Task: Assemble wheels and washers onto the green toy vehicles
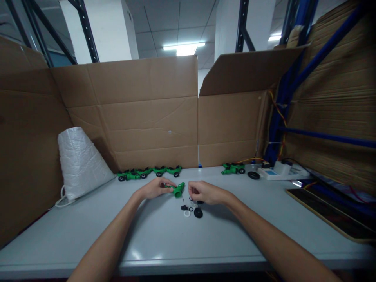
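Observation:
My left hand (pixel 158 188) pinches a small green plastic toy body (pixel 178 190) just above the table. To its right, my right hand (pixel 204 192) has its fingers closed together; whatever may be in them is hidden. Below the hands lie loose small parts: a black wheel (pixel 198 212), a white ring (pixel 187 214), a small black piece (pixel 184 208) and a black ring (pixel 190 209). Part of another dark piece shows beneath my right hand.
A row of green toy vehicles with black wheels (pixel 143 172) stands along the back cardboard wall (pixel 152 125). Another green toy vehicle (pixel 233 169) and a black ring (pixel 253 175) sit right of it. A power strip (pixel 282 172), dark panel (pixel 329 213) and silvery bag (pixel 80 164) flank the table.

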